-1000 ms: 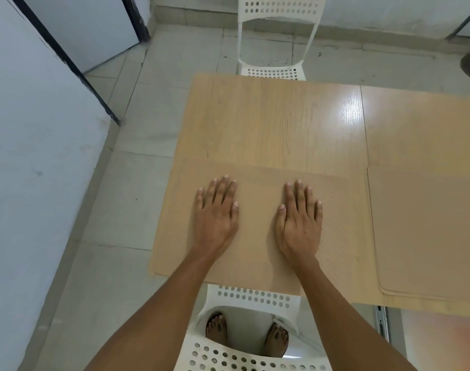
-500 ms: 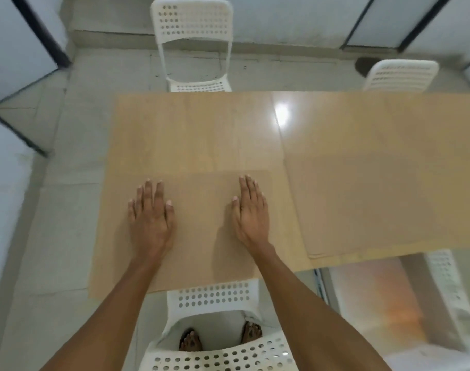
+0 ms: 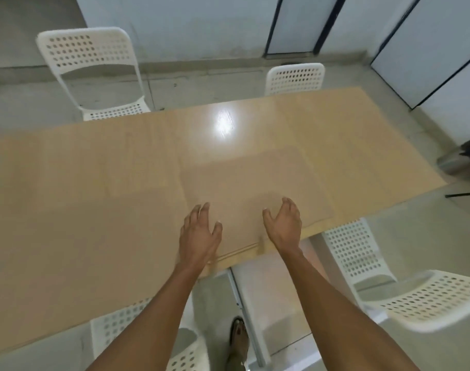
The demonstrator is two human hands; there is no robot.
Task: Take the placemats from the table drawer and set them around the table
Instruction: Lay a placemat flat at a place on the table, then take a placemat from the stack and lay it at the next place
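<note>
A stack of tan placemats (image 3: 258,188) lies on the light wooden table (image 3: 121,151) near its front edge. My left hand (image 3: 200,234) hovers over the stack's near left corner with fingers spread. My right hand (image 3: 284,223) hovers over the stack's near edge, palm turned inward, fingers apart. Neither hand holds anything. One tan placemat (image 3: 76,253) lies flat on the table to the left, its outline blurred. The open white table drawer (image 3: 271,298) sits below the table edge between my forearms.
White perforated chairs stand around the table: two on the far side (image 3: 92,70) (image 3: 295,79), two at the near right (image 3: 357,253) (image 3: 429,298), one below me (image 3: 137,330). A dark metal bin (image 3: 464,162) stands on the floor at right.
The view has swung right. Both hands have lifted off the left placemat and moved right to the stack of placemats, now hovering with fingers apart.
</note>
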